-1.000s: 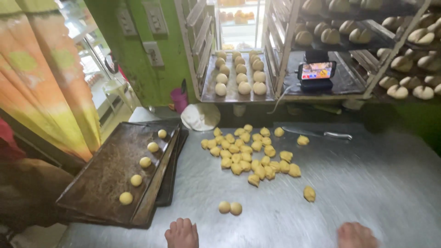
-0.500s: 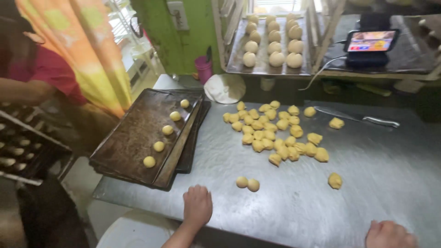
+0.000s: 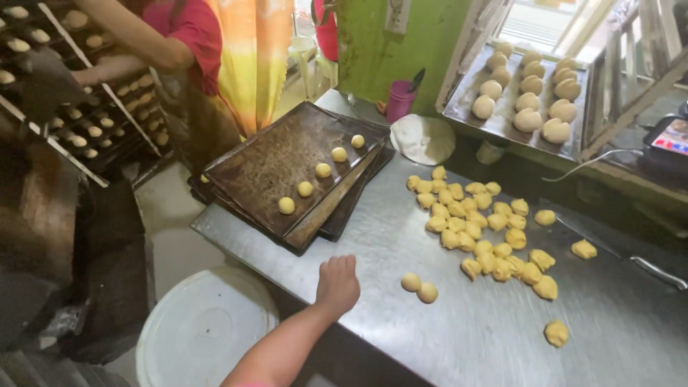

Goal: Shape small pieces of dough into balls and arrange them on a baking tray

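Observation:
My left hand point(image 3: 338, 283) rests palm down on the steel table point(image 3: 459, 337) near its front edge, holding nothing. Two rounded dough balls point(image 3: 419, 287) lie just to its right, apart from the fingers. Farther right and back, a heap of several yellow dough pieces point(image 3: 481, 223) is spread over the table. A dark baking tray point(image 3: 265, 161) lies at the table's left end on other trays, with a row of several dough balls point(image 3: 322, 170) on it. My right hand is out of sight.
Another person in a red top point(image 3: 188, 36) reaches into a rack of filled trays point(image 3: 79, 107) at the left. A white bucket lid point(image 3: 204, 330) sits on the floor. A tray of buns point(image 3: 530, 97), a pink cup point(image 3: 400, 100) and a metal scraper point(image 3: 648, 269) are behind.
The view has swung left and down. My left hand has slid forward onto the table toward the two dough balls. My right hand has left the frame.

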